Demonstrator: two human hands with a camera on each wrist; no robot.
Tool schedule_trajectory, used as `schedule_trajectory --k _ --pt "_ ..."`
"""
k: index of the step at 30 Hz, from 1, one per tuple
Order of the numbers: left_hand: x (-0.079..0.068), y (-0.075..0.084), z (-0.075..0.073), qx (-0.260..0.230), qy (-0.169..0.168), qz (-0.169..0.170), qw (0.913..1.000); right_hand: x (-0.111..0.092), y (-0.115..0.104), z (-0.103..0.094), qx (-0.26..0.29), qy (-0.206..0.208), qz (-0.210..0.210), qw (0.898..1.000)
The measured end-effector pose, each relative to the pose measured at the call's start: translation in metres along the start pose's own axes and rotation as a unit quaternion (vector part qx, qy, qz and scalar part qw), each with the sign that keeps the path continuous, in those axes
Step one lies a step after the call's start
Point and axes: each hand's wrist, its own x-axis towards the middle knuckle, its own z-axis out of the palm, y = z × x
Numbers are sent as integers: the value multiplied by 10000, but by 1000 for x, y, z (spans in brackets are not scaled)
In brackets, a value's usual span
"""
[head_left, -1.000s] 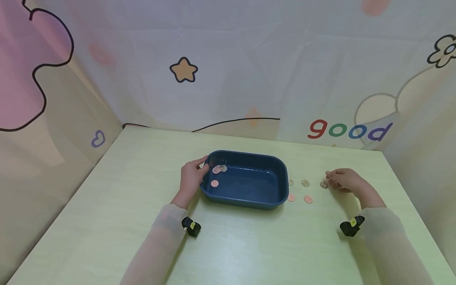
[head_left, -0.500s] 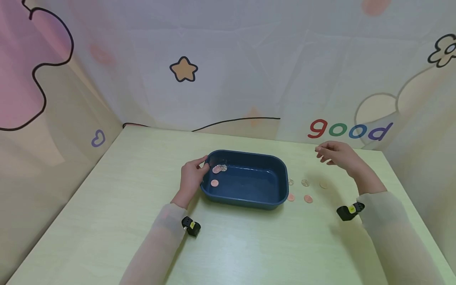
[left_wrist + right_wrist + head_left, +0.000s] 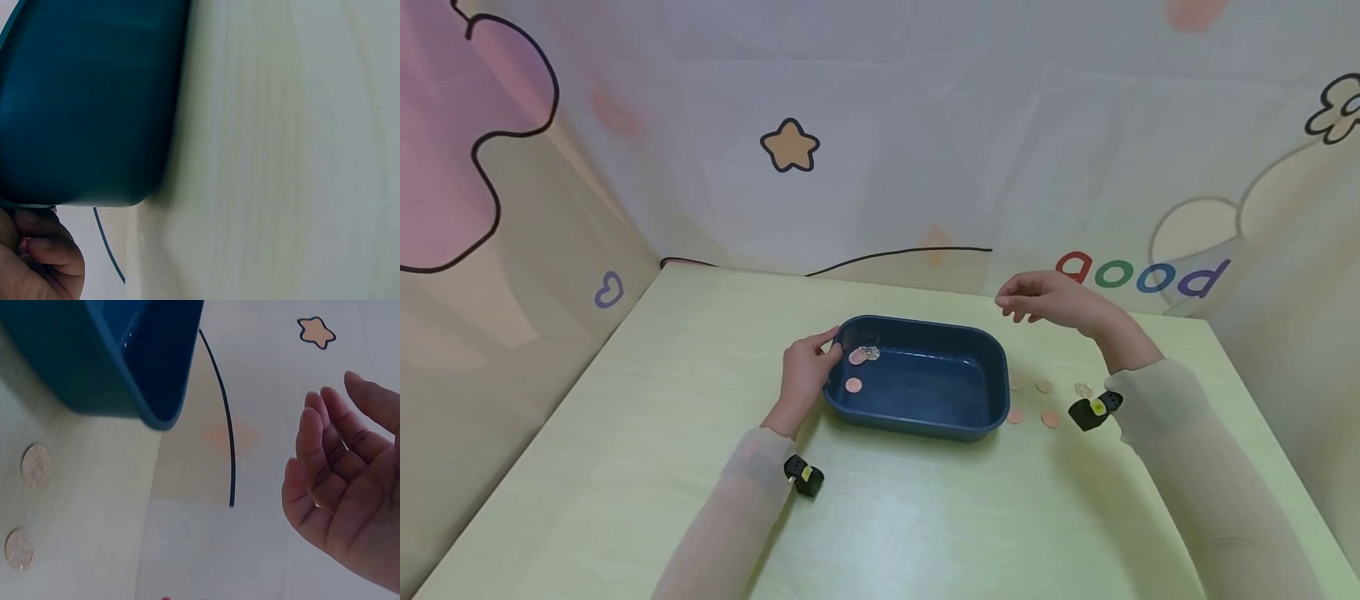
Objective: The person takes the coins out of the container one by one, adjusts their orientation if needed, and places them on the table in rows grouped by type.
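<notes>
A deep blue plastic tray (image 3: pixel 925 392) sits on the table. My left hand (image 3: pixel 805 371) grips its left end, thumb at the rim; the left wrist view catches only some curled fingers (image 3: pixel 53 250) below the tray's wall. Inside, at the left end, lie a pink coin (image 3: pixel 853 385) and, near it, another pink coin (image 3: pixel 857 357) overlapping a gold coin (image 3: pixel 872 353). My right hand (image 3: pixel 1052 300) is raised behind the tray's right end. In the right wrist view its fingers are loosely bent, thumb apart, nothing seen between them.
Right of the tray, gold coins (image 3: pixel 1044 387) form one row and pink coins (image 3: pixel 1050 419) a nearer one. A printed cloth wall (image 3: pixel 880 167) stands along the table's (image 3: pixel 887 517) back edge. Each wrist wears a small black camera (image 3: pixel 803 477).
My right hand has lifted from beside the rightmost gold coin and swung left toward the tray, leaving that coin on the table. The left hand and tray have stayed put.
</notes>
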Motion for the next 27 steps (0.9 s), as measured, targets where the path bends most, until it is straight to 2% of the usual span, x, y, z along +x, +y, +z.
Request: schedule_trajectory --k 6,16,22,27 --pt "0 0 0 34 -19 37 10000 19 -16 13 -144 -424 -225 9987" --pt "1 -2 1 45 -5 81 10000 55 -29 36 -376 -1094 -606 9914" --pt "1 -1 1 55 -55 -72 9999 70 -39 51 -506 -1470 -815 9845" --pt "1 -1 1 43 -49 -49 10000 84 -41 65 -502 -1809 -891 9782"
